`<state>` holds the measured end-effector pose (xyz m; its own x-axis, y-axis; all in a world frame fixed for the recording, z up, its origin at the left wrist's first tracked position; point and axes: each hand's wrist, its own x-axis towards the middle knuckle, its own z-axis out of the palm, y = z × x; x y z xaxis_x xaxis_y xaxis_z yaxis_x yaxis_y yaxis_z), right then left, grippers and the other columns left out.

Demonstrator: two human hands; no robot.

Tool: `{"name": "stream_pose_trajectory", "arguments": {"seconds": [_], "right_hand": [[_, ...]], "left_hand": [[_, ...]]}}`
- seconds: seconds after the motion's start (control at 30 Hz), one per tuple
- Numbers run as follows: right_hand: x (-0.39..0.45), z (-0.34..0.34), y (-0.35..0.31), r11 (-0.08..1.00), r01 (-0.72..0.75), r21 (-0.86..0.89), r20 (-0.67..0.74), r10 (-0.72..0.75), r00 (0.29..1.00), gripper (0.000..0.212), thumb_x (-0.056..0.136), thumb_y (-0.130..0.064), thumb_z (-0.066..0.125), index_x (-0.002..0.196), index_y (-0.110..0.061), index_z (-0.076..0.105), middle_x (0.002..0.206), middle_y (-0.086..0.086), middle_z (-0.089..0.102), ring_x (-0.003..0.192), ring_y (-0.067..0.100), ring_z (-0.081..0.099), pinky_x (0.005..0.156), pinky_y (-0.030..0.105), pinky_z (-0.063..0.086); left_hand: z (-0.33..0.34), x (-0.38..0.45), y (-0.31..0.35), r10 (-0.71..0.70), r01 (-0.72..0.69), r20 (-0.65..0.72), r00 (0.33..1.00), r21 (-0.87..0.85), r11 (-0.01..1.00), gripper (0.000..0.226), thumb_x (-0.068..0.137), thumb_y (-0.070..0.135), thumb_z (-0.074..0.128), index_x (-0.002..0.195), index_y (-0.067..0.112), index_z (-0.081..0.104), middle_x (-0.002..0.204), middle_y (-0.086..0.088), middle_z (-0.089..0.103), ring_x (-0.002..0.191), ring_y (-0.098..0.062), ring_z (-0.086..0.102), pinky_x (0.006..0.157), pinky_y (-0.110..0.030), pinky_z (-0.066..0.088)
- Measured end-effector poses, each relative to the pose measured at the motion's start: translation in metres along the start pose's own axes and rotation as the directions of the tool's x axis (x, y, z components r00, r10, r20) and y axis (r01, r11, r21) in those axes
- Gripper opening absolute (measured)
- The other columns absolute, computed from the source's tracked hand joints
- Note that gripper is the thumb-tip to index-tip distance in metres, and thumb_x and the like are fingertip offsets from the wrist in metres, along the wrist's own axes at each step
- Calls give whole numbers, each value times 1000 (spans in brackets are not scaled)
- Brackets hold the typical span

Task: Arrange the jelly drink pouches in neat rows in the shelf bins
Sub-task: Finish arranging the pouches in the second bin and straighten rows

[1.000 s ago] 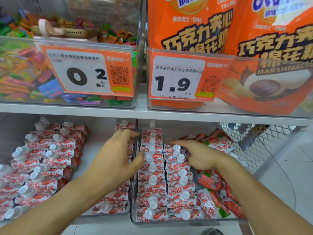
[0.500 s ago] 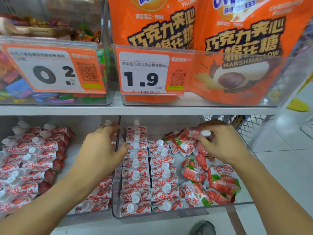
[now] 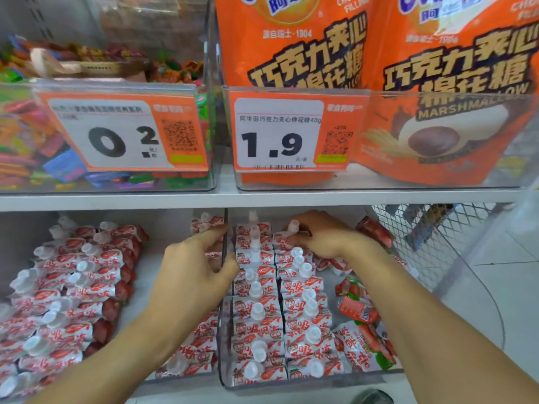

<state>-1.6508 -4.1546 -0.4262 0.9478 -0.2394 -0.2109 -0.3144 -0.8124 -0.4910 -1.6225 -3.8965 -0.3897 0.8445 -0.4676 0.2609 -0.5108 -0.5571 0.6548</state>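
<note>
Pinching a white-capped pouch (image 3: 292, 232) at the back of the clear right-hand bin (image 3: 309, 381) with the right hand (image 3: 326, 239), fingers curled round the spout end, the cap poking out past the knuckles. Straddling the thin transparent wall between the two lower bins with the left hand (image 3: 194, 272), forefinger stretched forward, thumb just inside the right-hand bin, holding nothing. Lying just left of the pinched pouch and running back toward the wrist, two neat rows of glossy, flat red-and-white jelly drink pouches (image 3: 258, 316) with round translucent caps. Sprawling to the right of that wrist, a loose heap of crinkled pouches (image 3: 361, 339) at odd angles. Filling the left-hand bin (image 3: 186, 377), left of the left hand, more of the same pouches in slanting rows. Standing above both hands, glossy orange marshmallow bags (image 3: 291, 53) behind a 1.9 price card (image 3: 280, 135); beside them, a clear bin of mixed bright wrapped sweets (image 3: 29, 147) behind a 0.2 price card (image 3: 116, 135).
</note>
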Motion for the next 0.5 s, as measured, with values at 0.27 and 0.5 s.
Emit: {"name": "stream_pose_trajectory", "arguments": {"seconds": [0.27, 0.5], "right_hand": [[-17, -12, 12, 997, 35, 68, -57, -31, 998, 30, 95, -15, 60, 116, -36, 64, 114, -12, 64, 104, 13, 60, 84, 22, 46], [-60, -22, 45, 988, -107, -107, -210, 83, 974, 69, 74, -47, 82, 135, -26, 56, 136, -3, 59, 121, 17, 57, 96, 21, 41]], "left_hand": [[-1, 2, 6, 70, -70, -3, 998, 60, 996, 41, 84, 21, 66, 125, 19, 64, 105, 1, 73, 72, -12, 70, 75, -21, 50], [1, 13, 19, 288, -292, 55, 956, 283, 914, 33, 81, 24, 69, 113, 17, 67, 105, -2, 67, 97, -22, 61, 83, -31, 48]]}}
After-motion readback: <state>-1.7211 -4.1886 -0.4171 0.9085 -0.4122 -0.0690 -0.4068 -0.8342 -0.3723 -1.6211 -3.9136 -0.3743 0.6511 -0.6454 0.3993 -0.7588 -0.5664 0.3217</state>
